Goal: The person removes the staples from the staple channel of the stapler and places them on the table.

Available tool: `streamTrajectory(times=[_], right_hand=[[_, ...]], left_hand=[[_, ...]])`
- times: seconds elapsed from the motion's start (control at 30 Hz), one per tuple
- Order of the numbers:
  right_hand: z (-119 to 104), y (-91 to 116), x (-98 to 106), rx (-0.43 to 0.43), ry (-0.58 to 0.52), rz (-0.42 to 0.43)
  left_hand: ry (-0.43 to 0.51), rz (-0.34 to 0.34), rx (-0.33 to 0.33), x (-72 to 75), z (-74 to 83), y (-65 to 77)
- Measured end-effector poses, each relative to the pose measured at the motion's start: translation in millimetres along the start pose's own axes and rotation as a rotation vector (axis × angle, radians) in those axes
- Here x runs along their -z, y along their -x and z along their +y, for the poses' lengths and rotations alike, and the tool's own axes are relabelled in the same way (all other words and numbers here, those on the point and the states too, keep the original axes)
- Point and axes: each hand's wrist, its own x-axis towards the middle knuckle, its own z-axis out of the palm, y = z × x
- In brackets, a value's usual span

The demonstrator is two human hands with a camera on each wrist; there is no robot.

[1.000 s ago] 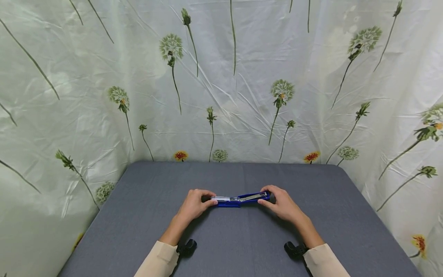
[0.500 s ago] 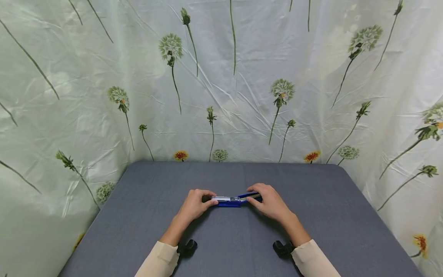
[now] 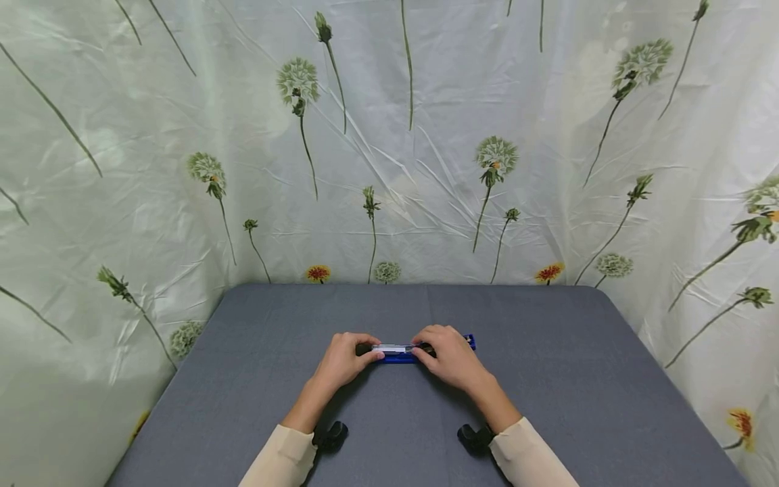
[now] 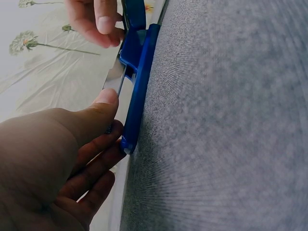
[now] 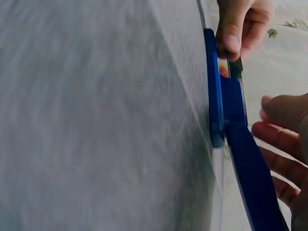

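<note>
Nearest are two cream fabric sleeves (image 3: pixel 528 450) and the black wrist-worn cameras (image 3: pixel 333 436) beside them. Beyond, the left hand (image 3: pixel 337 362) pinches the free end of a slim silvery metal magazine (image 4: pixel 114 79), which belongs to a blue opened stapler (image 3: pixel 398 360) resting on the grey cloth-covered table (image 3: pixel 389 419). The right hand (image 3: pixel 452 358) has moved inward over the last second: it was at the far end of the stapler's swung-back blue top arm (image 5: pixel 255 178), and is now beside the hinge, leaving that end bare again. Its fingers curve loosely around nothing visible; whether a fingertip touches the metal, I cannot tell. Judging by this, attention has shifted from the top arm to the magazine, while the left hand stays put, steadying it. Farthest off hangs a shiny pale curtain (image 3: pixel 414 237) printed with dandelions.
</note>
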Motion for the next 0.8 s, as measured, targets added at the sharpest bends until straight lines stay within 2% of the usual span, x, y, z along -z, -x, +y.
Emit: streamTrajectory(times=[0.33,0.53,0.8], right_hand=[[-2.0,-1.5,-5.3,-0.007,0.075,-0.025],[-4.6,-3.3,-6.1,-0.005,0.113,-0.019],[-9.1,-3.1,-8.0,-0.013,0.151,-0.019]], left_hand=[[0.009,-0.004,-0.013,-1.9,-4.3,-1.0],[0.013,0.011,-0.010,-2.5,-4.2,-1.6],[0.007,0.000,0.007,-2.1,-4.0,-0.3]])
